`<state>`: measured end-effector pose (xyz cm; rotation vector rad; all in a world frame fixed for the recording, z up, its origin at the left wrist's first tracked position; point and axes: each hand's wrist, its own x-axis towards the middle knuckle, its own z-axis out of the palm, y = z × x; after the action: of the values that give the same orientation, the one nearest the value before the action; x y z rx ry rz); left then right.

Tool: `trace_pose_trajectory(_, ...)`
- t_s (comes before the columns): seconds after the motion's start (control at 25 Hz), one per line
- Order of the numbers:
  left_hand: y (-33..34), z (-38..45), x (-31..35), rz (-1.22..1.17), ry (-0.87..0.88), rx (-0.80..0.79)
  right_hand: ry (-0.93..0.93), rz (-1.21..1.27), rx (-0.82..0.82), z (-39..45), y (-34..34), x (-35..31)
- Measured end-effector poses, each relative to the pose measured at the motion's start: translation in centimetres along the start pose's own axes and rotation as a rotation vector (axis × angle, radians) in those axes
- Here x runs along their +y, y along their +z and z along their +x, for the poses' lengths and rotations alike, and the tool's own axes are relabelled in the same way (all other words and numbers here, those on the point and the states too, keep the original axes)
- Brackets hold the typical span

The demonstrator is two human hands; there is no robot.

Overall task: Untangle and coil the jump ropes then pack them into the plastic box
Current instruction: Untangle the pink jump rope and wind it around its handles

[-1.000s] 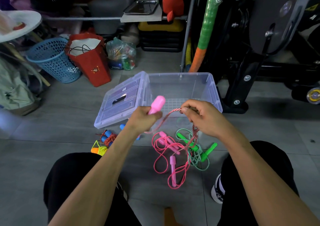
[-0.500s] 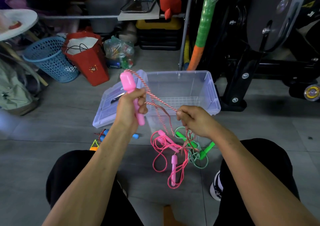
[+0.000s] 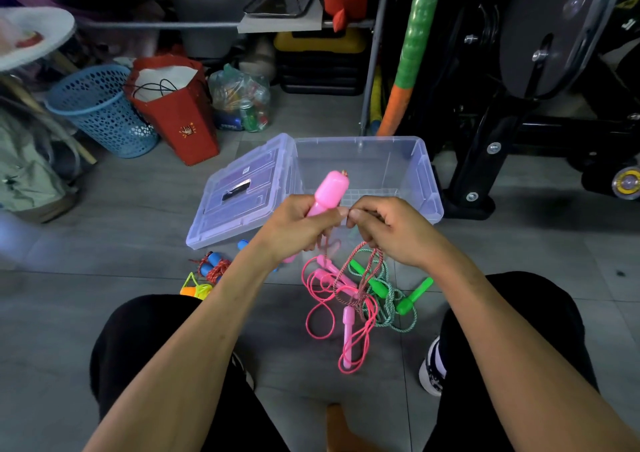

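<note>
Head view: left hand (image 3: 304, 224) clenched round the fat pink handle (image 3: 330, 188), now lowered and tipped back toward the plastic box (image 3: 424, 174), no longer raised upright as half a second ago. Right hand (image 3: 388, 231) brought in beside it, pinching the red-white braided rope (image 3: 367, 271). Span between the hands closed up, likely one coil turn laid. Rope's lower end still snarled with the pink rope (image 3: 320, 313) and green rope (image 3: 391, 309) on the floor. Box open, nothing packed yet.
</note>
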<state>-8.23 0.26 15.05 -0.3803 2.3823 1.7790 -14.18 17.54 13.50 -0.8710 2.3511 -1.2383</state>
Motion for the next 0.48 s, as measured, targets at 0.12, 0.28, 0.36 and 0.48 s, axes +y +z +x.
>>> trace_pose_trajectory(0.12, -0.2, 0.3, -0.1, -0.344, 0.048, 0.144, 0.0, -0.044, -0.006, 0.1, 0.3, 1.1)
trace_pose_trajectory(0.28, -2.2, 0.9, 0.1, -0.7, 0.082, 0.281, 0.086, -0.133, -0.051, 0.0, 0.4, 2.8)
trace_pose_trajectory(0.36, -3.2, 1.4, -0.7, -0.472, -0.053, 0.346, 0.109, -0.134, -0.044, 0.0, 0.3, 2.9)
trace_pose_trajectory(0.48, -3.2, 1.4, -2.2, 0.079, -0.255, 0.291, 0.073, -0.081, 0.013, 0.1, -0.1, 1.8)
